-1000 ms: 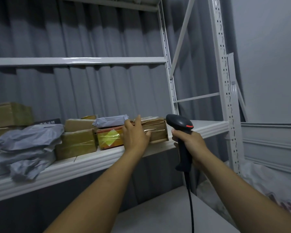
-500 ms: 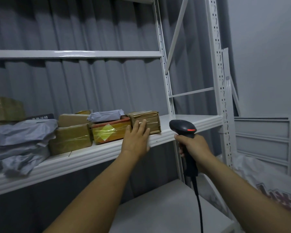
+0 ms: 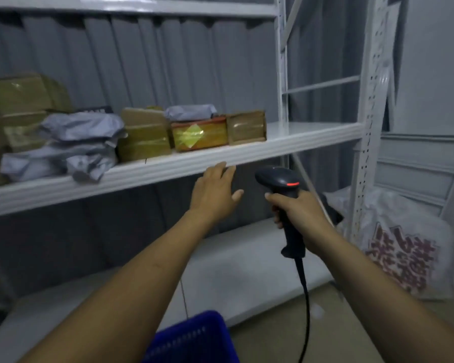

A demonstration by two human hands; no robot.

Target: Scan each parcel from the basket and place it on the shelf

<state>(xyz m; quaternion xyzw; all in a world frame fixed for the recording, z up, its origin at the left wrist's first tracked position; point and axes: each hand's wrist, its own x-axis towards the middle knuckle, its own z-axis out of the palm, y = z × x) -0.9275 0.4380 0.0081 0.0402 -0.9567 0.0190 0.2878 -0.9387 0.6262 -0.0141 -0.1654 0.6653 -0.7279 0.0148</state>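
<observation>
A small brown taped parcel stands rightmost in the row on the white shelf. Beside it on the left are a parcel with a yellow label, a grey bag on top of it, and another brown box. My left hand hovers just below the shelf's front edge, fingers straight, holding nothing. My right hand grips the handle of a black barcode scanner with a red light, its cable hanging down. A corner of the blue basket shows at the bottom.
Grey bags and more brown boxes fill the shelf's left part. A lower shelf lies beneath. White uprights frame the right side, with a white sack with red print on the floor beyond them.
My left hand has let go of the brown parcel and dropped below the shelf edge. The view has tilted down, bringing the blue basket into sight. The scanner has lowered slightly.
</observation>
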